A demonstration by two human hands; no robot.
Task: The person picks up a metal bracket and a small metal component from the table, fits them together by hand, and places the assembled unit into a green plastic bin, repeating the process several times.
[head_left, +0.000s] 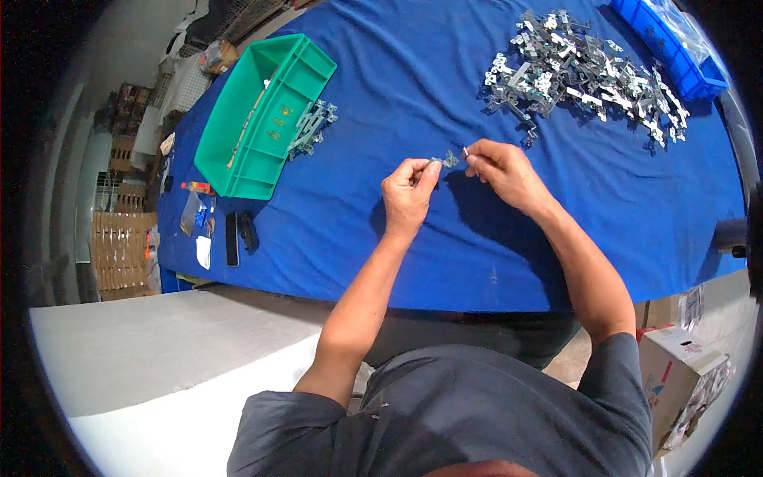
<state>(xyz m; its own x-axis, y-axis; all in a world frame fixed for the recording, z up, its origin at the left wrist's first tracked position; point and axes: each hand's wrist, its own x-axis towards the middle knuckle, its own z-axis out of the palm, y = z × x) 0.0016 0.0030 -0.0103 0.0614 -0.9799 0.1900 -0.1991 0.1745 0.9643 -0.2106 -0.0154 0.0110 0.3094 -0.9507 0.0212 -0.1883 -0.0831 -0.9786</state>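
Shirt (493, 397) foremost, metal piece (451, 159) juts from left fingers (430, 176) toward right fingers (482, 164).

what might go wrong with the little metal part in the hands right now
The left hand seems to pinch the small part only at one end, so it may slip or twist. If dropped, it could be hard to spot among folds in the blue cloth. The big pile looks loosely tangled, so parts might snag when lifted.

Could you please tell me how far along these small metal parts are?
Possibly done: the small cluster beside the green bin. In hand: one part in the left hand, something tiny in the right hand. Apparently left: the large pile beside the blue bin.
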